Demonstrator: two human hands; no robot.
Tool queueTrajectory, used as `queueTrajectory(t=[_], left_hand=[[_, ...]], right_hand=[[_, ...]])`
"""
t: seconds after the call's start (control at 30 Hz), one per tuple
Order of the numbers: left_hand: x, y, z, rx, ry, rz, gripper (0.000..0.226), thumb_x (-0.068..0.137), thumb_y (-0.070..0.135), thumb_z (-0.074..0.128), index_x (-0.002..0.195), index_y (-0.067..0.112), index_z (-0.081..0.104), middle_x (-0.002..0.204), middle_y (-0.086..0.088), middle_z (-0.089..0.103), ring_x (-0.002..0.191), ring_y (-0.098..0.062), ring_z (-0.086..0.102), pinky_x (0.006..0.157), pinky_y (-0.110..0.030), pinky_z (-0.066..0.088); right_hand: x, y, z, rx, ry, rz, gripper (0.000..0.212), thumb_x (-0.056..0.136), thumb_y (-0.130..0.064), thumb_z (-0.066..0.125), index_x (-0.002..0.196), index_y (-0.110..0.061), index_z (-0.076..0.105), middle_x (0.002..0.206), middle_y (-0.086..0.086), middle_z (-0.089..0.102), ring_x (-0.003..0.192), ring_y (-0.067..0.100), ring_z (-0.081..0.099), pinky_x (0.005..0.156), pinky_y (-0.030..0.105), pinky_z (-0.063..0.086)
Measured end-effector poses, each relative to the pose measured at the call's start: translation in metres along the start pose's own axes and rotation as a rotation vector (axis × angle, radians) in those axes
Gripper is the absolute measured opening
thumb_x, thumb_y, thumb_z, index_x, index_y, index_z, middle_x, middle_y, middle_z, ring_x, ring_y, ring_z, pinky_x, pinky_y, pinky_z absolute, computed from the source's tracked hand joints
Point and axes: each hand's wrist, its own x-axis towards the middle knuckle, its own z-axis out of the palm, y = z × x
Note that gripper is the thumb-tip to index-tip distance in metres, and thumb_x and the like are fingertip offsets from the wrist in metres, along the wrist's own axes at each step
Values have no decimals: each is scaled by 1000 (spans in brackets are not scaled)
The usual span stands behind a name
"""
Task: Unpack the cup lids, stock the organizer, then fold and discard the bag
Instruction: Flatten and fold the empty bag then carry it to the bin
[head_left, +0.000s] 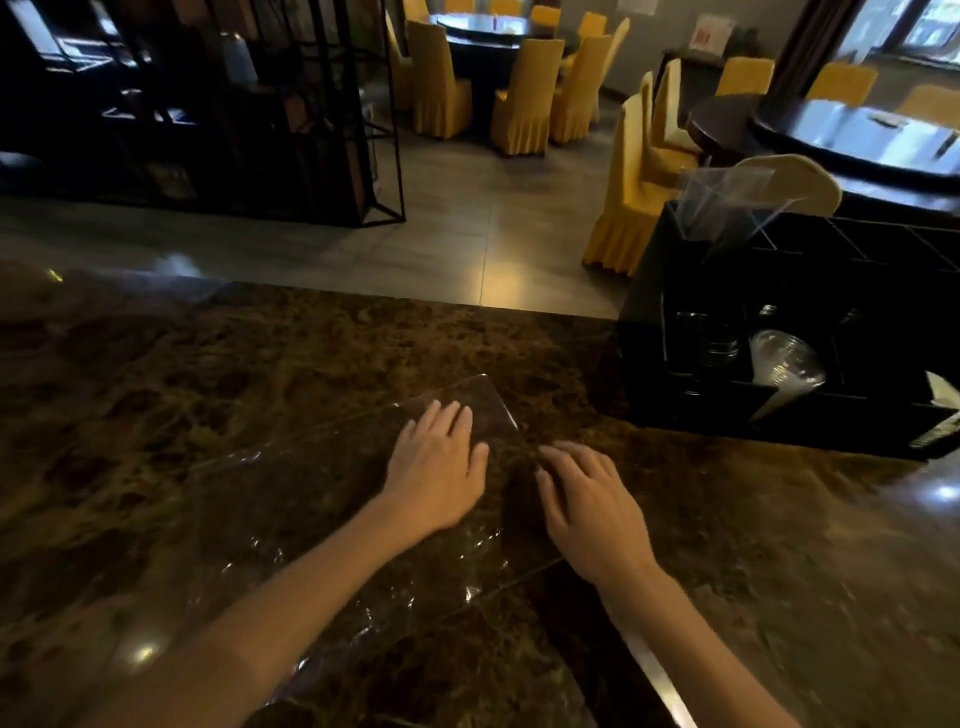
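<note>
Two bare forearms reached up from the bottom of the frame onto a dark marbled worktop (182, 364). At centre, the left hand (436, 467) lay palm down, fingers spread flat, pressing a clear plastic bag (322, 499); it held nothing. The right hand (592, 509) rested just beside it, fingers loosely curled at the bag's right edge, apparently gripping nothing. The empty bag lay flat, its long axis running from lower left to upper right, mostly under and left of the left hand, which was nearer. Its outline was hard to trace against the stone; only glints showed its creases. At right stood a black organizer (779, 291) holding clear lids (784, 361), its far side cut off by the frame.
</note>
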Motion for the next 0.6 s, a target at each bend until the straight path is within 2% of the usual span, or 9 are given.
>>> queueTrajectory(t=[0.07, 0.13, 0.23, 0.3, 0.43, 0.53, 0.6], left_hand=[[-23, 4, 18, 83, 9, -95, 63, 105, 47, 23, 159, 16, 12, 169, -5, 11, 156, -23, 5, 126, -50, 13], [-42, 3, 35, 112, 24, -159, 65, 104, 49, 19, 159, 17, 6, 170, -6, 4, 156, -24, 0, 125, -52, 10], [-66, -11, 57, 83, 50, -242, 67, 102, 55, 12, 159, 21, -1, 169, -5, -4, 156, -24, -6, 126, -52, 6], [-79, -21, 66, 71, 72, -290, 69, 101, 59, 8, 159, 24, -5, 169, -4, -8, 156, -24, -8, 126, -52, 4], [-100, -42, 71, 73, 116, -355, 76, 95, 66, -2, 159, 25, -6, 169, -4, -7, 156, -24, -6, 126, -49, 3], [-106, -66, 68, 53, 137, -378, 77, 94, 67, -4, 159, 27, -2, 169, -3, -3, 156, -24, -3, 125, -49, 3], [-103, -81, 63, 46, 127, -361, 76, 95, 67, -2, 160, 28, 1, 170, -1, 0, 156, -23, -1, 124, -50, 3]], right_hand=[[27, -13, 13, 1, -97, -197, 50, 105, -46, 35, 152, -28, 43, 160, -4, 42, 152, 17, 29, 118, 31, 24], [46, -22, 27, -10, -239, -350, 53, 108, -46, 28, 159, -30, 27, 168, -4, 23, 157, 16, 10, 127, 39, 14], [56, -24, 43, -60, -405, -420, 58, 106, -55, 17, 161, -37, 10, 171, -9, 4, 156, 13, -4, 129, 45, 6], [54, -22, 48, -91, -427, -425, 59, 104, -60, 11, 160, -41, 5, 170, -12, -2, 156, 12, -6, 126, 41, -3], [46, -16, 43, -99, -422, -375, 58, 101, -63, 4, 157, -48, 2, 170, -16, 0, 156, 10, -5, 126, 43, -5], [29, -4, 33, -114, -392, -344, 58, 101, -63, 0, 157, -50, 9, 169, -17, 8, 157, 10, 6, 125, 43, -7], [12, 5, 24, -123, -366, -327, 62, 100, -63, -3, 157, -49, 17, 168, -17, 18, 155, 12, 17, 126, 44, -4]])
